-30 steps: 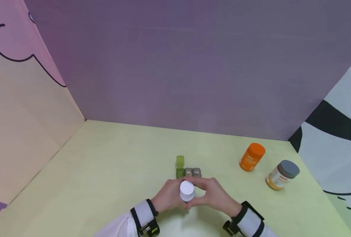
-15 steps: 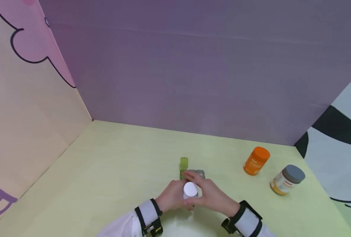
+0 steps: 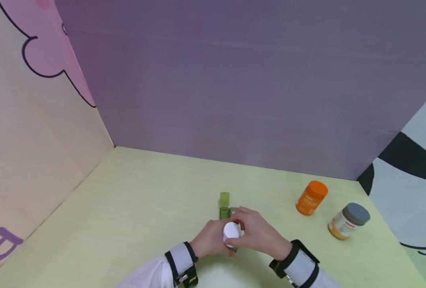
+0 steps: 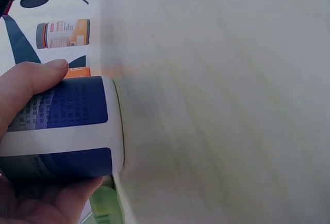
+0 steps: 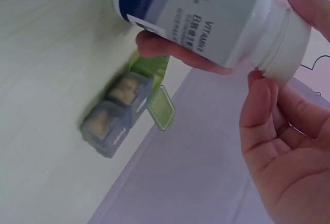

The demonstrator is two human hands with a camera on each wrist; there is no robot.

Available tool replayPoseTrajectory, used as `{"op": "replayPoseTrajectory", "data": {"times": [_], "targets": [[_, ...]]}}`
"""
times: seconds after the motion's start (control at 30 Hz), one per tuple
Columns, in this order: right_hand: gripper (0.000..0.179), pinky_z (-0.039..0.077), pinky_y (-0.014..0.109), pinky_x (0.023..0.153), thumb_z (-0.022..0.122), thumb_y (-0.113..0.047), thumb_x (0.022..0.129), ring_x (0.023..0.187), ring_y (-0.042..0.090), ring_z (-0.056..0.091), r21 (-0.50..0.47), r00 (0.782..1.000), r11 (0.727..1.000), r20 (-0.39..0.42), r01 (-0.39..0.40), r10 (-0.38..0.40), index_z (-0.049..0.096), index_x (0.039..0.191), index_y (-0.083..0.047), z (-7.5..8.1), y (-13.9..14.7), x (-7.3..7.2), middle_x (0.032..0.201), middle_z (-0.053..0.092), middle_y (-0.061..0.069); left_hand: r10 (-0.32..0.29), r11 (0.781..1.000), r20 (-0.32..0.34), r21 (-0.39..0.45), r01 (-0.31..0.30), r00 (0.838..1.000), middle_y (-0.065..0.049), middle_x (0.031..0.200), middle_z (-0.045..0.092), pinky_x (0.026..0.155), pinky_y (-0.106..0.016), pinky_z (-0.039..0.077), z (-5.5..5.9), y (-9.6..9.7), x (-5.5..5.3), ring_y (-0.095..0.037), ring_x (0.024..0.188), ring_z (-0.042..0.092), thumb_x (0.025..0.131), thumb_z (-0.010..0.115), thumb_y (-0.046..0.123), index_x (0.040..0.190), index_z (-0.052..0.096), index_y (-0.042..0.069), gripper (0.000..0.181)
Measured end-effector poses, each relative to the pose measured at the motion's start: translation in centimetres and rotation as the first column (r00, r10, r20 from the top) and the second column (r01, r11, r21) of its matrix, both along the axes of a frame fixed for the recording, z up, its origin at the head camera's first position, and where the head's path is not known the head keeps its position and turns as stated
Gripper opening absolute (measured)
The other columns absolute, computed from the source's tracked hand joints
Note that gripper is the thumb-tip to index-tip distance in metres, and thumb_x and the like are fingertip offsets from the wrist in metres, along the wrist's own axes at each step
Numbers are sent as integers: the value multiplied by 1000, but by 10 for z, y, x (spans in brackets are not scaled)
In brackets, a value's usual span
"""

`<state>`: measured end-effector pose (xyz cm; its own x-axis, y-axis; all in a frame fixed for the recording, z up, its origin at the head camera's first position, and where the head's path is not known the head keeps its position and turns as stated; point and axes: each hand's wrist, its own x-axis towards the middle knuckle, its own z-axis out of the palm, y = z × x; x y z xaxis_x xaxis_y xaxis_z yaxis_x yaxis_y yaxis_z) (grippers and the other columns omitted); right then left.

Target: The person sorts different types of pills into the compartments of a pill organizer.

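My left hand [image 3: 210,239] grips the body of a white vitamin bottle [image 5: 206,22] with a blue and grey label, thumb on one side and fingers on the other. The bottle's base is close to the tabletop in the left wrist view. With thumb and curled fingers, my right hand [image 3: 260,233] pinches the white screw cap [image 5: 291,46], which sits on the neck. Just beyond the hands lies a small pill organizer. Its green compartment [image 3: 224,213] has the lid [image 3: 224,199] flipped open. Two grey compartments [image 5: 105,123] are closed over pale tablets, mostly hidden by my right hand in the head view.
To the right on the pale table [image 3: 155,200] stand an orange bottle [image 3: 311,198] and a grey-lidded jar [image 3: 349,221] with a white and orange label. A purple panel [image 3: 213,88] rises along the back, and printed panels flank the table on both sides.
My right hand's fingers have gone from spread around the bottle to curled in at the cap, and now cover more of the grey compartments. The head view has shifted slightly left.
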<state>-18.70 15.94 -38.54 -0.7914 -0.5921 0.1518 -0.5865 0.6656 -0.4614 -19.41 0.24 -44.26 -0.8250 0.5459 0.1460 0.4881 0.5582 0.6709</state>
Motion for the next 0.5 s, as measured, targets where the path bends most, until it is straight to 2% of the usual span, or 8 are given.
{"op": "replayPoseTrajectory", "data": {"times": [0.1,0.23,0.4,0.5], "targets": [[27,42,18,57,76,-26,69,68,11,49,8,1000,1000,14,-26,26,65,88,-11,2,-2,0,77,50,-9,-1,1000,21,-12,1,1000,8,94,63,70,-20,44,-1,0,1,-1,81,53,53,86,20,111,58,14,65],[26,41,17,54,77,-23,68,65,9,47,26,998,998,-17,-58,58,67,87,-9,7,-3,0,74,50,-8,4,1000,43,-10,-4,999,8,93,63,69,-19,44,-1,0,2,-1,81,53,53,86,19,112,57,15,65],[25,42,18,56,76,-19,67,66,9,47,60,999,997,-13,-52,53,67,88,-9,18,-5,0,77,52,-7,5,1000,73,25,-7,997,7,94,63,70,-18,44,0,-1,1,-2,83,54,53,86,17,111,57,15,65],[25,44,20,58,76,-15,67,68,10,49,41,999,998,-9,-51,52,64,89,-10,26,-3,0,79,52,-7,12,999,82,40,-15,997,7,92,62,69,-18,44,1,-1,2,-2,80,54,53,86,16,108,57,13,63]]}}
